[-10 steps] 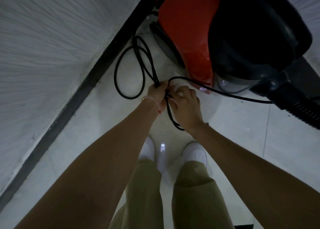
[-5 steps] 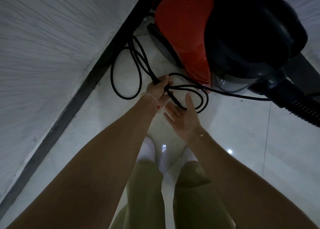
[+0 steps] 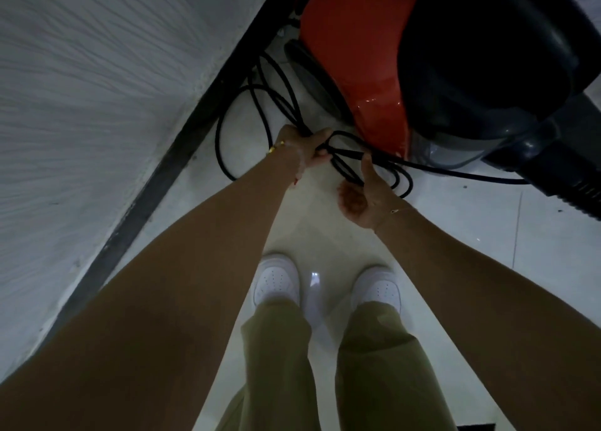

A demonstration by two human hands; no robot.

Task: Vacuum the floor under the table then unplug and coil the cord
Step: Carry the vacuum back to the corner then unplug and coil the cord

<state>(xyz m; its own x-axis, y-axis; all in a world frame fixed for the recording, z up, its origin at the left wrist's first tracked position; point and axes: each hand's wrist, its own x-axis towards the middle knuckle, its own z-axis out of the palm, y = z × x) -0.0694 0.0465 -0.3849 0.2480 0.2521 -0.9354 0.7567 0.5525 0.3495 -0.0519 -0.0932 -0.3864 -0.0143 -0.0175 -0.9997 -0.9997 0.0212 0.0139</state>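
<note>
A black power cord (image 3: 221,137) lies in loops on the pale tiled floor beside a red and black canister vacuum (image 3: 364,59). My left hand (image 3: 304,149) is closed around a bundle of several cord strands at the middle of the loops. My right hand (image 3: 366,193) is palm up just to the right, fingers spread, with its thumb touching a loop of cord that hangs over it. One strand runs off to the right under the vacuum's hose (image 3: 559,183). The plug is not visible.
A grey textured wall (image 3: 97,89) with a dark skirting strip (image 3: 169,160) runs diagonally on the left, close to the cord. My white shoes (image 3: 276,281) stand on the tiles (image 3: 487,235) just below the hands. The vacuum body fills the upper right.
My right hand let go of the cord and opened palm up, then moved under a fresh loop. The loops beside the vacuum have grown. My left hand has kept its hold.
</note>
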